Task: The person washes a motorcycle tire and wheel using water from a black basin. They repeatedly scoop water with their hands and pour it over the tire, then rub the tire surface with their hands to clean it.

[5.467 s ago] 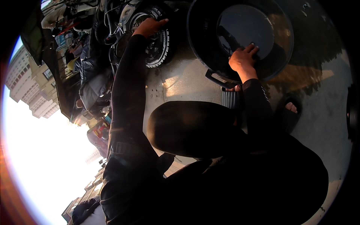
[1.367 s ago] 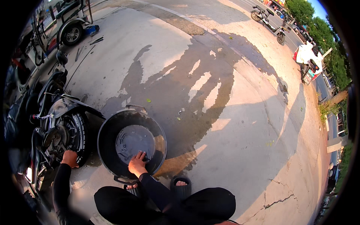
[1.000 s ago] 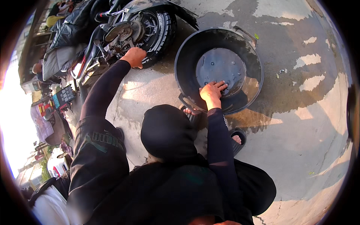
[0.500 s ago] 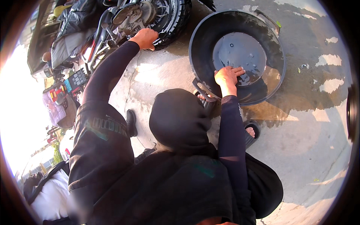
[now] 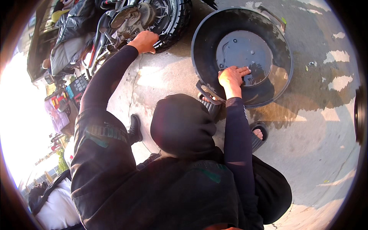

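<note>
My left hand [image 5: 145, 41] reaches to the lower edge of a motorcycle wheel [image 5: 186, 17] with a knobbly black tyre. Its fingers are curled closed; whatever they hold is hidden. My right hand [image 5: 232, 78] is inside a big black tub [image 5: 285, 42] with two handles, over its near wall and the edge of its round bottom. Its fingers stretch out to the right, apart from the thumb, and I see nothing held. Shallow water [image 5: 243, 50] with a few bubbles covers the tub's bottom. Dark sleeves cover both my arms.
Sandalled feet [image 5: 257, 133] stand near the tub. A rounded black cloth-covered shape [image 5: 184, 124] lies between my arms. A dark boot [image 5: 134, 129] is to its left. Jackets [image 5: 71, 36] and mixed goods crowd the left. The concrete floor [image 5: 314, 153] has wet patches.
The whole view has shifted slightly. Both hands keep about the same places, the left at the wheel and the right in the tub.
</note>
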Demonstrator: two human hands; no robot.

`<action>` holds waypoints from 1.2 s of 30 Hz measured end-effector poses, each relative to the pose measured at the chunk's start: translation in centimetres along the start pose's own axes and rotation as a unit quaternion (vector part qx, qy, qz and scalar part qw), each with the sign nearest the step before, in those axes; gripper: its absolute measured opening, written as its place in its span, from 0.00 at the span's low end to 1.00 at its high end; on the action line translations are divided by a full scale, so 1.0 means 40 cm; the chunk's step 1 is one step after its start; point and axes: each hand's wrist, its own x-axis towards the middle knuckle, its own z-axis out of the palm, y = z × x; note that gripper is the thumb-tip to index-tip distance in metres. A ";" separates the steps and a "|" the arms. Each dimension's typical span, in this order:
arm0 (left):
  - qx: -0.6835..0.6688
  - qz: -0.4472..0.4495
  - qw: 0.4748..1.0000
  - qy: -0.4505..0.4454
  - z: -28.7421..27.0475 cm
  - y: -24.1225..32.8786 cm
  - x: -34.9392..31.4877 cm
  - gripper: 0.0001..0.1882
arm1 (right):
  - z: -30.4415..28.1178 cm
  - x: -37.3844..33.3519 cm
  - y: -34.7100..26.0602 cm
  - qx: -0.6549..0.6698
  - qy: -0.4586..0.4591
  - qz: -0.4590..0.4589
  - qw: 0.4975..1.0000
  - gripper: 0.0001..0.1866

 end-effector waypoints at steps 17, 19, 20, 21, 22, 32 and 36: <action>-0.086 -0.083 0.986 0.115 0.081 0.011 -0.034 0.26 | 0.018 0.004 0.003 -0.042 0.042 -0.023 0.998 0.48; -0.220 -0.105 0.955 0.171 0.091 0.039 -0.081 0.31 | 0.027 0.007 0.017 -0.063 0.060 -0.044 0.995 0.48; -0.264 -0.108 0.933 0.218 0.115 0.050 -0.087 0.34 | 0.031 0.013 0.023 -0.073 0.068 -0.050 0.994 0.48; -0.302 -0.134 0.901 0.280 0.151 0.068 -0.096 0.38 | 0.032 0.009 0.020 -0.076 0.070 -0.056 0.993 0.47; -0.341 -0.160 0.862 0.339 0.193 0.094 -0.097 0.42 | 0.034 0.004 0.021 -0.082 0.071 -0.059 0.992 0.47; -0.344 -0.280 0.723 0.530 0.044 0.354 0.135 0.44 | 0.050 0.021 0.025 -0.140 0.056 -0.029 0.988 0.50; -0.348 -0.256 0.705 0.563 -0.018 0.320 0.162 0.42 | 0.064 0.029 0.023 -0.153 0.057 -0.038 0.986 0.50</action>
